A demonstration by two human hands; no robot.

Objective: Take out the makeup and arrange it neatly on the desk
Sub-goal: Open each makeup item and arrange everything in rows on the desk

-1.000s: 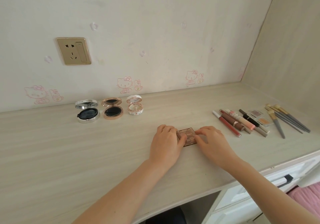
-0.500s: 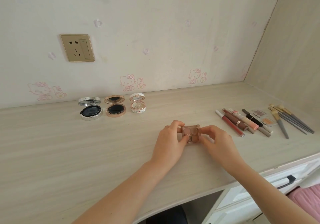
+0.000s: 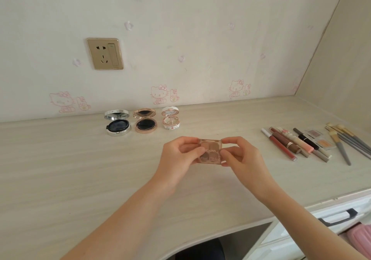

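Palette [image 3: 210, 151] is pinched at both ends between your left hand [image 3: 179, 157] and right hand [image 3: 242, 157], above the desk [image 3: 80, 169], near three open compacts [image 3: 142, 122].

Under the left hand [image 3: 178, 155] and the right hand [image 3: 241, 157], a long desk [image 3: 60, 169] of pale wood with thin stripes. Behind the hands, a creamy wall [image 3: 200, 28] with pink cat stickers [image 3: 159, 94] and tiny pale flowers [image 3: 128, 26]. Up and to the left of the hands, a gold wall plug [image 3: 105, 53] with a switch. Far to the right, a plain side wall [image 3: 345, 68] of pale wood. Low and to the right, white drawers [image 3: 361, 206] with a dark handle [image 3: 339, 217]. Beside the drawers, a bit of pink cloth [image 3: 361, 237]. Soft, even light all over.
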